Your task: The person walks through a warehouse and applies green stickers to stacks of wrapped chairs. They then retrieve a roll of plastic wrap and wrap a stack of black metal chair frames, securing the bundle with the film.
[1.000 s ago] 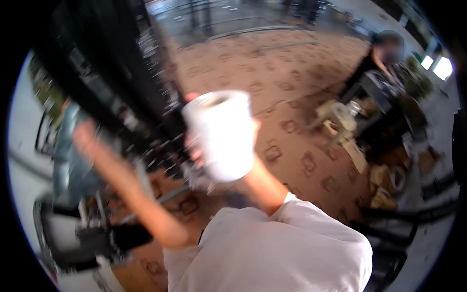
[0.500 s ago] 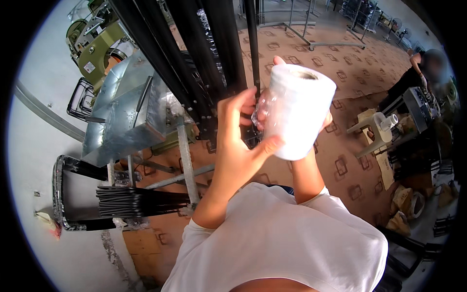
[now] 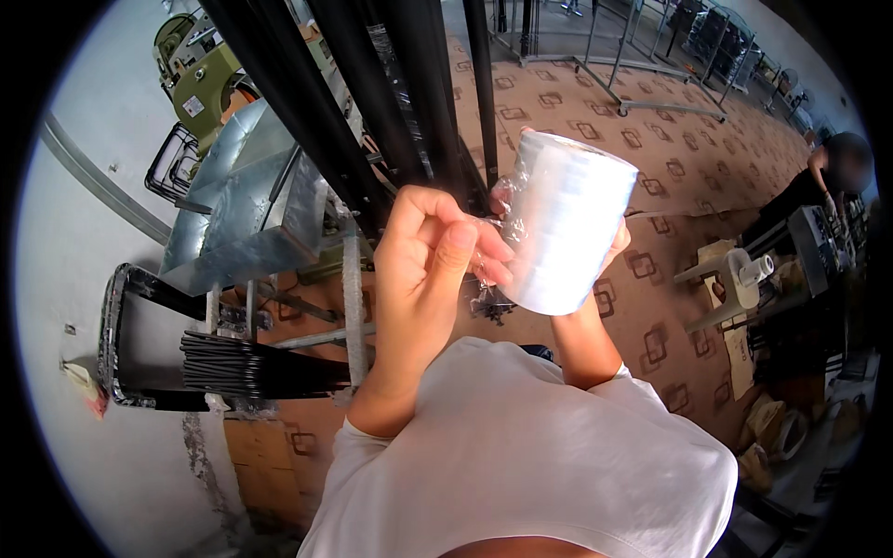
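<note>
My right hand (image 3: 609, 256) grips a thick roll of clear stretch film (image 3: 563, 223) from behind, holding it up in front of me. My left hand (image 3: 433, 251) pinches the loose, crinkled end of the film (image 3: 488, 242) at the roll's left side, thumb against fingers. Both arms come out of my white shirt (image 3: 530, 456) at the lower edge. Just beyond the hands stands a bundle of long black rods (image 3: 372, 102) leaning upward.
Shiny sheet-metal ducting (image 3: 251, 205) and a rack of black rods (image 3: 242, 367) lie at the left by a white wall. Patterned brown carpet (image 3: 651, 167) spreads to the right, where another person (image 3: 828, 177) works among cardboard pieces (image 3: 726, 279).
The view steadied from a blurred swing. My left hand came up to the roll and took hold of the film's loose end; the roll stayed in my right hand.
</note>
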The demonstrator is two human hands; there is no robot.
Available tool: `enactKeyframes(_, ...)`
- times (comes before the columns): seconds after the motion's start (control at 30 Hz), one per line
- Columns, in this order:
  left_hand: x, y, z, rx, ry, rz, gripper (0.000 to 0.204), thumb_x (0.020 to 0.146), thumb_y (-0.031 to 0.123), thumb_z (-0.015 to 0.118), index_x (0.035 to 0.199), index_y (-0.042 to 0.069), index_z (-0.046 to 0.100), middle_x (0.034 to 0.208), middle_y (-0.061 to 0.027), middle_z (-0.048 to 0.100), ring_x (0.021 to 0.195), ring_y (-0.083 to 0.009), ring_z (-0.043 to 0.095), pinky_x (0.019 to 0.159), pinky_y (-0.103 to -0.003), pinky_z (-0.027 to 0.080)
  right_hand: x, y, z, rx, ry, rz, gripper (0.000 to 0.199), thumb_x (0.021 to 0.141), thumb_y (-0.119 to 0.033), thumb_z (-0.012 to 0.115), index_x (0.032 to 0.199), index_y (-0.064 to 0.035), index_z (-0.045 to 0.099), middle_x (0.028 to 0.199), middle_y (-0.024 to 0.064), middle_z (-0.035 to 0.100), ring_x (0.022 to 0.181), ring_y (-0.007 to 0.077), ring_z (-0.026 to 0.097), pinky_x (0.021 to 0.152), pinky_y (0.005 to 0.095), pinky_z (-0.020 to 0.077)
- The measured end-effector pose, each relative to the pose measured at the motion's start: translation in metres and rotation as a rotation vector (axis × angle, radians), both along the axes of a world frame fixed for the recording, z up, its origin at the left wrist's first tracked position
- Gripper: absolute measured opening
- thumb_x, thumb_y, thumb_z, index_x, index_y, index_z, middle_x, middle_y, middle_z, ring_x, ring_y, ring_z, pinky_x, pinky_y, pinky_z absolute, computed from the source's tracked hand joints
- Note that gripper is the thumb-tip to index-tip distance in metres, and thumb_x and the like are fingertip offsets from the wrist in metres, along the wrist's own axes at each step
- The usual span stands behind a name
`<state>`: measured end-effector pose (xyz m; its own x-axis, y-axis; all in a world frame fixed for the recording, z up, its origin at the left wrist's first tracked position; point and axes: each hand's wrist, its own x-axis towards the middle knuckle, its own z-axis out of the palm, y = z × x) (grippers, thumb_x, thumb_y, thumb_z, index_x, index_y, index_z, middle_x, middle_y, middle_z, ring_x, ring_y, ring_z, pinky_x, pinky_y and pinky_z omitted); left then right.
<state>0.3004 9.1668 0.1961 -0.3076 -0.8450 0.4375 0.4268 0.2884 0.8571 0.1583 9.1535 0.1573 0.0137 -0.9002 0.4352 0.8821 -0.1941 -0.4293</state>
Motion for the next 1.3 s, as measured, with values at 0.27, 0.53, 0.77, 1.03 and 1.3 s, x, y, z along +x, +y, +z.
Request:
enactKeyframes(0.27, -0.017, -0.004, -0.005, -0.109, -0.176, 0.045, 0.053, 0.074, 0.016, 0.07, 0.113, 0.0, 0.039, 0.083, -0.0055, 0.051, 0.077, -0.0087, 0.051, 0.066, -0.021, 0.044, -0.024, 0.001, -0.04, 0.045, 0.038, -0.049, 0.083, 0.063, -0.052, 0.06, 0.124, -0.001, 0.037, 0.112, 0.0182, 0.05, 0.096, 0.0318, 0.053, 0.082, 0.0423, 0.0461)
enactKeyframes(0.53, -0.029, 0.008, -0.02, -0.132, -0.021, 0.173, 0.014, 0.079, 0.006, 0.062, 0.081, 0.0, 0.05, 0.08, -0.003, 0.049, 0.071, -0.007, 0.047, 0.062, -0.02, 0.04, -0.041, 0.024, -0.046, -0.171, 0.285, -0.153, 0.097, 0.053, -0.04, 0.075, 0.128, 0.0021, 0.03, 0.12, 0.0175, 0.047, 0.107, 0.0263, 0.05, 0.093, 0.0385, 0.04)
enactKeyframes(0.77, -0.03, 0.016, -0.024, -0.303, -0.103, 0.323, 0.012, 0.087, 0.005, 0.048, 0.09, 0.003, 0.037, 0.072, -0.0049, 0.046, 0.055, -0.0052, 0.039, 0.05, -0.015, 0.032, -0.021, 0.056, -0.036, -0.063, 0.093, 0.198, 0.098, 0.054, -0.029, 0.074, 0.132, 0.001, 0.023, 0.132, 0.021, 0.034, 0.12, 0.0324, 0.038, 0.102, 0.0446, 0.0289)
enactKeyframes(1.03, -0.023, 0.005, -0.017, -0.304, -0.094, 0.441, 0.018, 0.091, 0.017, 0.045, 0.09, 0.002, 0.035, 0.066, -0.0049, 0.041, 0.049, -0.0087, 0.039, 0.044, -0.019, 0.033, -0.026, 0.061, -0.113, 0.232, -0.082, 0.353, 0.093, 0.054, -0.018, 0.072, 0.133, 0.0014, 0.025, 0.132, 0.0187, 0.036, 0.123, 0.033, 0.035, 0.103, 0.0457, 0.0262)
enactKeyframes(1.3, -0.021, -0.001, -0.02, -0.408, -0.199, 0.691, 0.019, 0.093, 0.021, 0.04, 0.089, 0.004, 0.036, 0.056, -0.0004, 0.036, 0.045, -0.0045, 0.031, 0.039, -0.018, 0.02, -0.022, 0.053, -0.042, -0.17, 0.059, 0.302, 0.093, 0.057, -0.024, 0.076, 0.132, -0.0014, 0.026, 0.13, 0.0186, 0.037, 0.119, 0.0288, 0.039, 0.1, 0.0425, 0.0301)
